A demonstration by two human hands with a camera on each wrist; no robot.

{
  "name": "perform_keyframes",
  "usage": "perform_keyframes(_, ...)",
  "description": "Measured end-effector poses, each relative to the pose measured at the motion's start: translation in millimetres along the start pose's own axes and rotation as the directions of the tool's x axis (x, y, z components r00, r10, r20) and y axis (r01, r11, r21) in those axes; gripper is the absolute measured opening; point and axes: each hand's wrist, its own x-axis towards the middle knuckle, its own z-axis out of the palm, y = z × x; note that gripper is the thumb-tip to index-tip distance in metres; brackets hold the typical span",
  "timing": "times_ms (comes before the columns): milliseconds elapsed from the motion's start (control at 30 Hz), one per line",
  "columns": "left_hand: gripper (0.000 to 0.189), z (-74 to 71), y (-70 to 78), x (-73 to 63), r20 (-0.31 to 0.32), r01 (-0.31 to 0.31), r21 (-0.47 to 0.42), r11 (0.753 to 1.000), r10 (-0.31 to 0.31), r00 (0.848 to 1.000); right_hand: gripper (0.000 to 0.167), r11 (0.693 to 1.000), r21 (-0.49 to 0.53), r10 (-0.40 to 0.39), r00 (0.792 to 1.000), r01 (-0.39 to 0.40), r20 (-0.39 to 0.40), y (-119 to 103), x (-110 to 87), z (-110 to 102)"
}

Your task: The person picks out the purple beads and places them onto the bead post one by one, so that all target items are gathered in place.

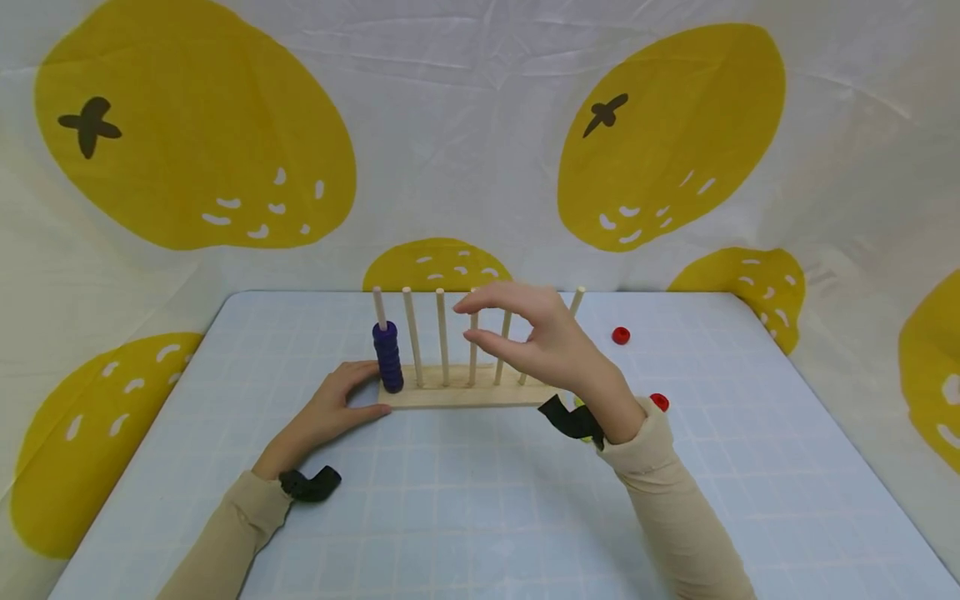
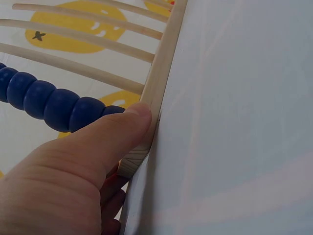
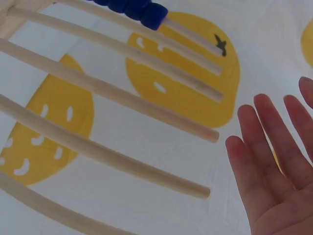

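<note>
A wooden peg rack with a row of upright pegs stands on the table. Dark blue beads are stacked on its leftmost peg, whose top sticks out bare. My left hand grips the left end of the base, thumb along the front face and fingers behind, as the left wrist view shows. Raised in front of the right-hand pegs, my right hand holds nothing; thumb and forefinger are spread apart. In the right wrist view, its fingers lie extended beside the bare peg tips.
Two red beads lie right of the rack, one farther back and one by the right sleeve. Something yellow-green is mostly hidden behind the right wrist. A white curtain with yellow fruit prints hangs behind the table.
</note>
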Motion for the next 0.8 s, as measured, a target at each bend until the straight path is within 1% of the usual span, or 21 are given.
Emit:
perform_keyframes(333, 0.064, -1.2, 1.9, 0.4, -0.001, -0.007, 0.002, 1.000, 0.007, 1.000, 0.032, 0.999, -0.046, 0.013, 1.000, -0.013, -0.011, -3.5, -26.8, -13.6)
perform_keyframes(433, 0.064, -1.2, 1.2, 0.2, -0.003, -0.014, 0.009, 1.000, 0.014, 1.000, 0.032, 0.998, -0.056, 0.037, 0.999, -0.037, -0.017, -3.1, -35.8, -20.0)
perform_keyframes(667, 0.064, -1.6, 0.5, -0.9, 0.002, 0.011, 0.004, 1.000, -0.011, 1.000, 0.035, 0.988, -0.111, 0.103, 0.994, -0.105, -0.018, 2.3, -57.6, -33.4)
perform_keyframes(800, 0.063, -0.9, -0.9, -1.4, 0.004, 0.003, 0.010, 1.000, -0.003, 1.000, 0.034, 0.985, -0.110, 0.133, 0.991, -0.135, -0.023, 7.2, -70.9, -40.5)
